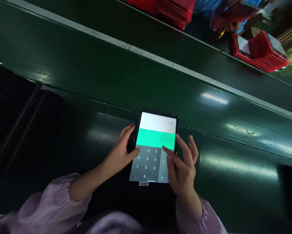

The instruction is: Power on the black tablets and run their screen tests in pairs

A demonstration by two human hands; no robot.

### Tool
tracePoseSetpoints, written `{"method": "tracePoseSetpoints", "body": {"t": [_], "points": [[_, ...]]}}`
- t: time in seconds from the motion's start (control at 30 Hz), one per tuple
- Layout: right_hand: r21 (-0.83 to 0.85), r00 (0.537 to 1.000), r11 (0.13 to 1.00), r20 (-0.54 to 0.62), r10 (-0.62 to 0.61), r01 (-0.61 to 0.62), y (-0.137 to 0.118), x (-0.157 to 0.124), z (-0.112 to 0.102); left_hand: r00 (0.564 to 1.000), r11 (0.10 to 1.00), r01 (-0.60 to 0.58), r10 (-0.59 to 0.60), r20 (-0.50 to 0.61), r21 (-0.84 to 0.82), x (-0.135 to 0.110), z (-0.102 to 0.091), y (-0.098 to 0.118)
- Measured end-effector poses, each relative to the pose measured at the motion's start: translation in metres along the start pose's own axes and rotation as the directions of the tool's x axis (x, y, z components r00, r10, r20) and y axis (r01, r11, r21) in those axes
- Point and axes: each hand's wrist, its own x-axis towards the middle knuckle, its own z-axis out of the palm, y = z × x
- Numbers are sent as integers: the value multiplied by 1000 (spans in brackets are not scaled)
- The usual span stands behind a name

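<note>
A tablet point(150, 138) with a calculator on its screen is held upright in front of me, near the edge of the green table. A white display strip, a green band and grey number keys fill the screen, and a small label sticks out at its lower edge. My left hand point(118, 154) grips the tablet's left side, thumb on the front and fingers behind the edge. Over the right side of the screen, my right hand point(183, 165) has its index finger stretched to the keys below the green band. Its other fingers are apart and hold nothing.
The dark green table point(92, 68) has a pale strip point(155, 57) running across it. Beyond lie stacks of red-wrapped flat items point(265, 52) and more red packs point(172, 11) at the top. A person's hand point(233, 26) shows at the far side. Dark seats point(21, 120) stand at the left.
</note>
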Motion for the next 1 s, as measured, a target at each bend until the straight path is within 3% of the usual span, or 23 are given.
{"method": "tracePoseSetpoints", "body": {"t": [0.13, 0.33, 0.47, 0.63, 0.83, 1.0], "points": [[-89, 992, 992, -90, 83, -91, 15, 0, 5, 999, 994, 36, -34, 26, -106, 0, 0, 1], [-107, 998, 993, -45, 51, -55, 8, 0, 17, 998, 988, 55, -55, 4, -142, 0, 0, 5], [-92, 985, 988, -131, 108, -121, 12, 2, 14, 997, 987, 70, -71, -4, -142, 1, -2, 7], [-61, 997, 996, -55, 59, -63, 11, 3, 15, 997, 991, 74, -74, 3, -109, 2, -4, 8], [21, 971, 988, -184, 155, -154, 20, 3, 4, 993, 991, 117, -115, 33, -69, 3, -6, 12], [71, 969, 984, -175, 174, -163, 28, 0, -1, 993, 992, 115, -114, 20, -57, 2, -6, 12]]}}
